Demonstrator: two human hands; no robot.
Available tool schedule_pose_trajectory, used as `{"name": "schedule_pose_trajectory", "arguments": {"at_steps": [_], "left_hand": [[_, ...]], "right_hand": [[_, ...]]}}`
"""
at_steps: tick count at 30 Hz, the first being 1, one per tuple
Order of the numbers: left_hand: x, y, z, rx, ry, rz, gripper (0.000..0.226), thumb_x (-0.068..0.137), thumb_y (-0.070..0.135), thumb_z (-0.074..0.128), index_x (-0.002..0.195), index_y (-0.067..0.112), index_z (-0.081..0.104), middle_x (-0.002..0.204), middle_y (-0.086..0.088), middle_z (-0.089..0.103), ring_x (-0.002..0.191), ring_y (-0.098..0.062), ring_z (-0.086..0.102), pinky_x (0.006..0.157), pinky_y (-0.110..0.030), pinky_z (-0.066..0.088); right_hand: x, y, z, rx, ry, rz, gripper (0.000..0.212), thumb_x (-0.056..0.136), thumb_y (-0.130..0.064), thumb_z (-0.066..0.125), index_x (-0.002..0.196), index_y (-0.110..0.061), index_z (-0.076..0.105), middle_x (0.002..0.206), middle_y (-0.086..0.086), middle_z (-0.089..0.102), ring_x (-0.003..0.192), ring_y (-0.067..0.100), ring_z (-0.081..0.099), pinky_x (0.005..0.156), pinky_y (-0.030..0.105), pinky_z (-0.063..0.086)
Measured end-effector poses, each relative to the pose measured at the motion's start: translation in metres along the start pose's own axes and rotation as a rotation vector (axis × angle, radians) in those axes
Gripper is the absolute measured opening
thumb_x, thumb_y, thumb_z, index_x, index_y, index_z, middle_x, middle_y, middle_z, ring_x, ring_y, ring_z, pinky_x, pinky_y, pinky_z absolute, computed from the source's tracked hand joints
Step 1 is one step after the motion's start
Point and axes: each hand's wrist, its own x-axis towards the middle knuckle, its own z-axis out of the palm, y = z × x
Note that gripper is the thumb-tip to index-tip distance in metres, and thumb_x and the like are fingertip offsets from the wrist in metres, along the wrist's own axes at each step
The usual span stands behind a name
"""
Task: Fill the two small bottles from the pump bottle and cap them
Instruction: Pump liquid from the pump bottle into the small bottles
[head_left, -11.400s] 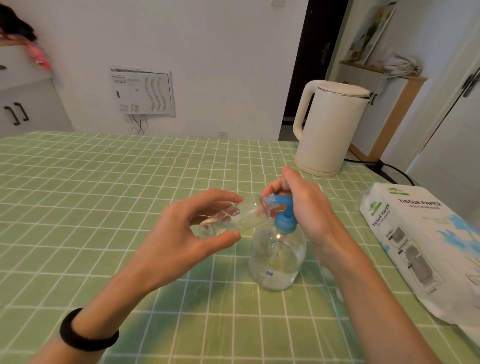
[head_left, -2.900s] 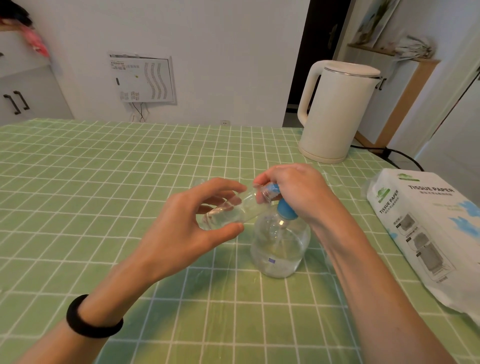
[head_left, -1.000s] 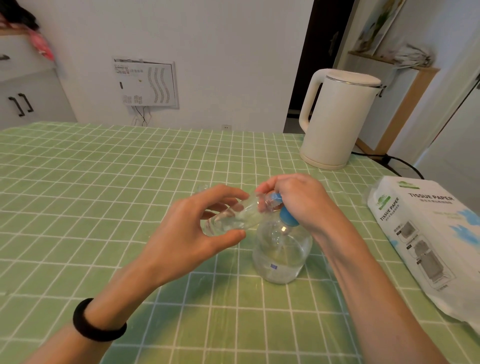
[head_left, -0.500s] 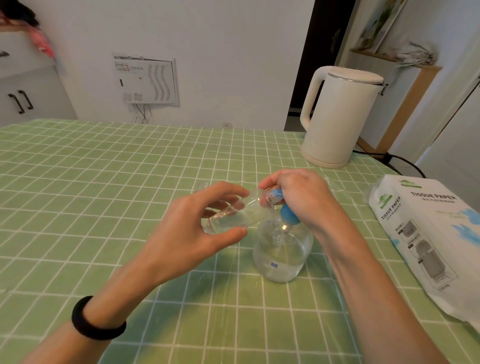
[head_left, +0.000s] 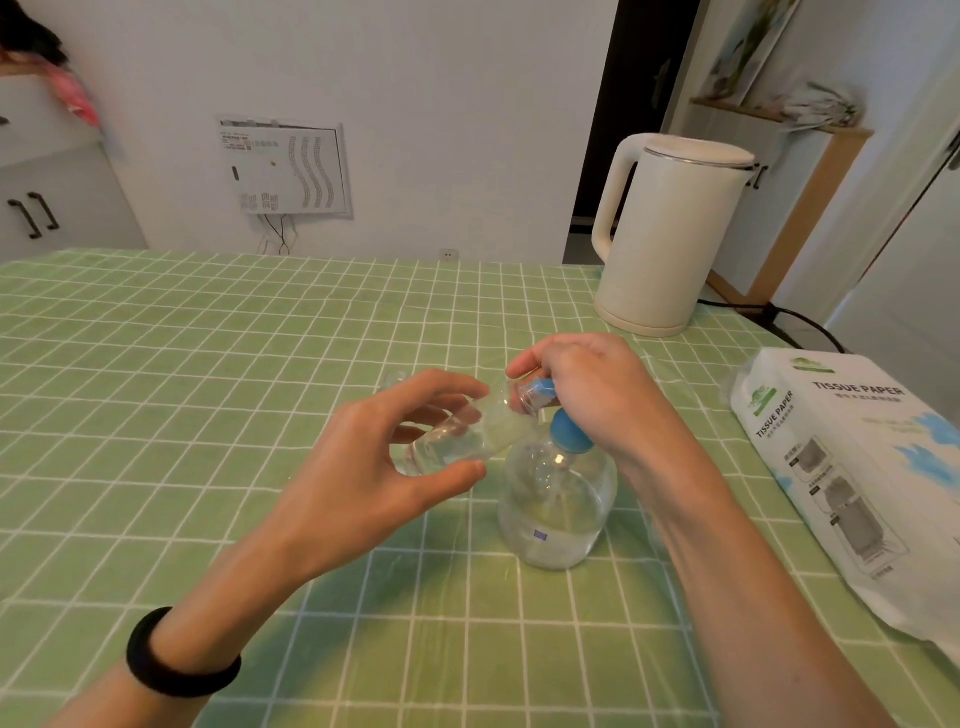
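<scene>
Bright, diffuse light; soft shadows lie on the surface under the left hand and right hand. Small glints on the pump bottle below it. Wide-angle bending at the frame edges

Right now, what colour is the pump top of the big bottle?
Blue: the pump top shows best in the head view, under the right hand.

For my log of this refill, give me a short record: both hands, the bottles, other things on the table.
left hand: holds small bottle tilted, mouth at blue pump head
right hand: grips pump head
small bottle: uncapped, some clear liquid inside
pump bottle: upright on green checked tablecloth
other: white kettle, tissue paper pack
</scene>
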Motion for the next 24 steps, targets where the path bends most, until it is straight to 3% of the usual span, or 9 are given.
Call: {"name": "schedule_pose_trajectory", "arguments": {"at_steps": [4,8,13,16,21,24], "left_hand": [[-0.0012,-0.002,-0.0002,0.024,0.001,-0.017,0.05,0.083,0.034,0.086,0.128,0.042,0.067,0.116,0.019,0.075,0.112,-0.004,0.071,0.098,-0.033,0.06],[-0.0017,-0.0003,-0.0002,0.029,0.001,-0.009,0.051,0.082,0.031,0.089,0.127,0.042,0.067,0.116,0.019,0.075,0.112,-0.005,0.071,0.098,-0.036,0.06],[-0.0007,0.0011,-0.0008,0.006,0.004,0.016,0.052,0.078,0.045,0.081,0.128,0.043,0.066,0.118,0.02,0.074,0.113,-0.005,0.071,0.097,-0.028,0.059],[0.0,0.0014,-0.0011,-0.006,0.0,0.019,0.052,0.078,0.047,0.079,0.128,0.042,0.066,0.117,0.02,0.075,0.113,-0.004,0.072,0.096,-0.025,0.058],[-0.0001,-0.0002,-0.0009,0.005,0.004,0.013,0.052,0.078,0.044,0.082,0.128,0.04,0.066,0.116,0.02,0.075,0.112,-0.002,0.071,0.097,-0.024,0.058],[-0.0021,-0.0004,-0.0006,0.026,0.011,0.0,0.05,0.083,0.03,0.09,0.127,0.041,0.067,0.116,0.02,0.075,0.113,-0.003,0.071,0.098,-0.03,0.06]], "right_hand": [[-0.0048,0.0004,0.0016,0.025,-0.066,0.04,0.036,0.093,-0.009,0.047,0.079,-0.018,0.079,0.063,-0.006,0.077,0.054,-0.003,0.067,0.068,0.029,0.048],[-0.0067,0.0003,0.0005,0.009,-0.06,0.029,0.038,0.097,-0.011,0.048,0.075,-0.021,0.078,0.073,-0.002,0.078,0.07,0.011,0.072,0.077,0.035,0.054],[-0.0027,0.0002,-0.0012,-0.018,-0.01,-0.018,0.039,0.098,-0.015,0.049,0.074,-0.027,0.077,0.062,-0.03,0.069,0.071,-0.006,0.066,0.066,0.022,0.042],[-0.0007,-0.0002,-0.0027,-0.029,-0.018,-0.032,0.038,0.098,-0.017,0.049,0.075,-0.027,0.077,0.061,-0.037,0.065,0.068,-0.015,0.063,0.065,0.023,0.04],[-0.0031,-0.0019,0.0005,0.004,-0.04,0.029,0.038,0.094,-0.012,0.047,0.074,-0.021,0.078,0.065,-0.008,0.077,0.063,0.002,0.069,0.068,0.028,0.048],[-0.0075,-0.0006,0.0015,0.001,-0.071,0.044,0.039,0.094,-0.01,0.044,0.078,-0.017,0.078,0.065,-0.004,0.077,0.073,0.013,0.073,0.077,0.035,0.057]]}}
